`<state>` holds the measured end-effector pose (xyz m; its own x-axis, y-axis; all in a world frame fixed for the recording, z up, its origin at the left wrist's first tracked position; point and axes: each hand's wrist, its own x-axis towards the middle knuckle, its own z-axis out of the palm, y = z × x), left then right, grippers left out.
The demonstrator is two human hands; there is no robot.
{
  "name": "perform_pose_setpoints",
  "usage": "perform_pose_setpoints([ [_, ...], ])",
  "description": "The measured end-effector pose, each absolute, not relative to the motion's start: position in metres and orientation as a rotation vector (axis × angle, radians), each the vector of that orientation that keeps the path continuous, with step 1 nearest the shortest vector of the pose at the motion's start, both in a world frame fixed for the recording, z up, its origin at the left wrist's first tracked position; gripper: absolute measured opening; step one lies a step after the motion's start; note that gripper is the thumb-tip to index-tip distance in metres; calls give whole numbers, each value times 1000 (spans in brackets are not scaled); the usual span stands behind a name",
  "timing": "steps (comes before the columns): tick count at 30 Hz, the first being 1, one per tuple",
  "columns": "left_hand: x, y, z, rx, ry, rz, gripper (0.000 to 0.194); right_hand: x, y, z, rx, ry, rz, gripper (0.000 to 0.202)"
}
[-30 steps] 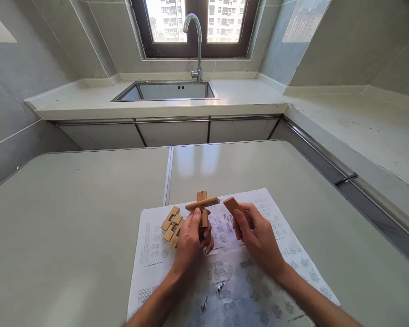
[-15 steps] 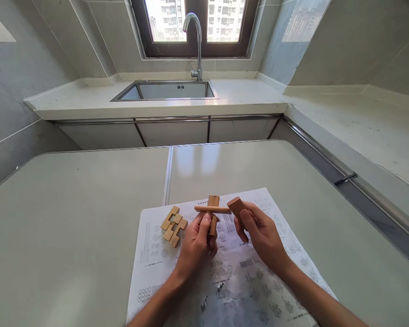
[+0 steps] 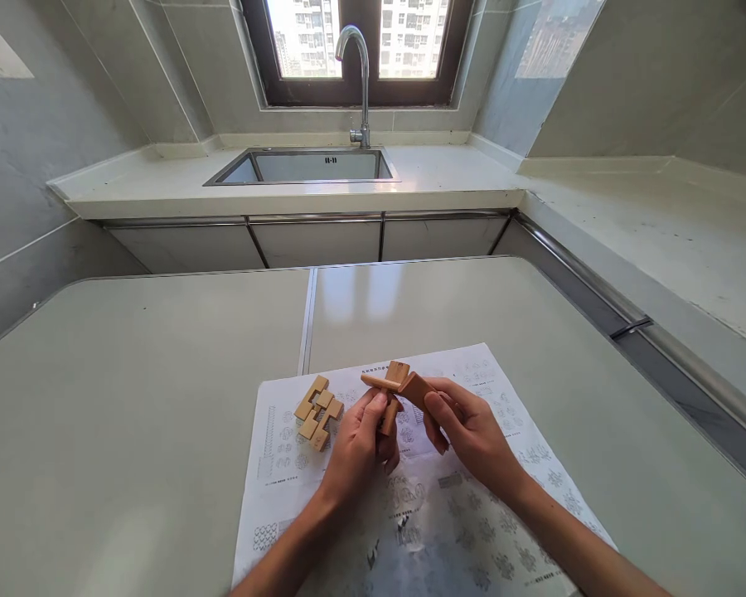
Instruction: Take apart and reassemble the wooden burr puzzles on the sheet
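My left hand (image 3: 361, 435) is closed around two crossed wooden puzzle pieces: an upright one (image 3: 398, 372) and a thinner-looking one (image 3: 378, 382) lying across it, its thumb pressed near the crossing. My right hand (image 3: 472, 423) pinches another reddish-brown wooden puzzle piece (image 3: 415, 390), tilted, with its upper end against or just in front of the cross piece; I cannot tell whether they touch. Left of my hands, several lighter wooden puzzle pieces (image 3: 323, 400) lie together on a printed instruction sheet (image 3: 491, 473). My fingers hide the lower parts of the held pieces.
The sheet lies on a pale table (image 3: 142, 414) with a seam (image 3: 307, 319) running away from me. Beyond the table's far edge are a counter (image 3: 453, 170) with a sink (image 3: 298, 170) and a faucet (image 3: 364, 91). Another counter (image 3: 671, 224) runs along the right.
My right hand has moved left, bringing its piece up to the cross piece. The pieces in my left hand have tilted to the right and turned slightly.
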<state>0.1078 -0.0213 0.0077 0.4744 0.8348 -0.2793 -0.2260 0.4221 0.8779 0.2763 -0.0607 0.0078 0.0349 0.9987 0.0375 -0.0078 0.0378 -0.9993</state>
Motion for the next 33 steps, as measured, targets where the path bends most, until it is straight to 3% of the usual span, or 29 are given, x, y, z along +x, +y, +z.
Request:
perform_pose_setpoints([
  [18,104,-19,9,824,624,653,31,277,-61,10,-1054,-1096,1353,45],
  [33,102,-16,11,665,505,673,41,276,-61,3,-1007,-1091,1385,33],
])
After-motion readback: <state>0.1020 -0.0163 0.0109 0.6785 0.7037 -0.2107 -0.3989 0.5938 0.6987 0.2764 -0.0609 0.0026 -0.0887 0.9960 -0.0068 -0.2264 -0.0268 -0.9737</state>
